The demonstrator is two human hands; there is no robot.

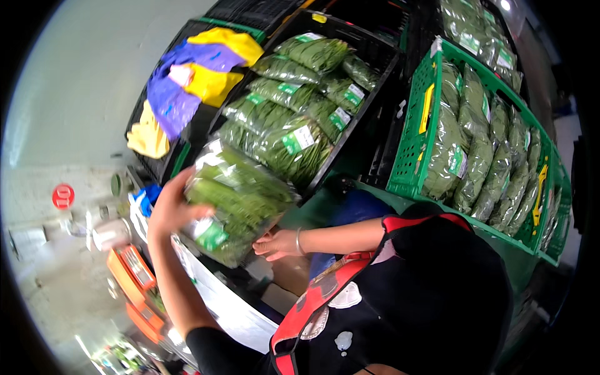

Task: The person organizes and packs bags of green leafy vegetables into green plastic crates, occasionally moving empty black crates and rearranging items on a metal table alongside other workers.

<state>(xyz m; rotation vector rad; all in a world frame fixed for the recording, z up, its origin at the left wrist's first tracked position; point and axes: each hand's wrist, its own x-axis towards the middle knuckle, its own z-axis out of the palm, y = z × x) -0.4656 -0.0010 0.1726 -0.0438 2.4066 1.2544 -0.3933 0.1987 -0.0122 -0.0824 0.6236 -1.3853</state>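
My left hand [174,206] grips the left side of a clear plastic bag of leafy green vegetables [239,192] that bears a green and white label. At the bag's lower edge is my right hand [280,244], with a bracelet at its wrist; its fingers are bent and partly hidden, and how firmly they hold is unclear. The bag is raised near the lower left corner of a black plastic crate [363,105]. Inside that crate lie several similar bags of greens [300,145], stacked flat.
A green plastic crate [407,154] at the right holds upright bags of greens. Yellow and purple rubber gloves [213,84] lie on a black crate at upper left. A light metallic surface [225,300] is below my left hand, and orange containers [129,276] stand at lower left.
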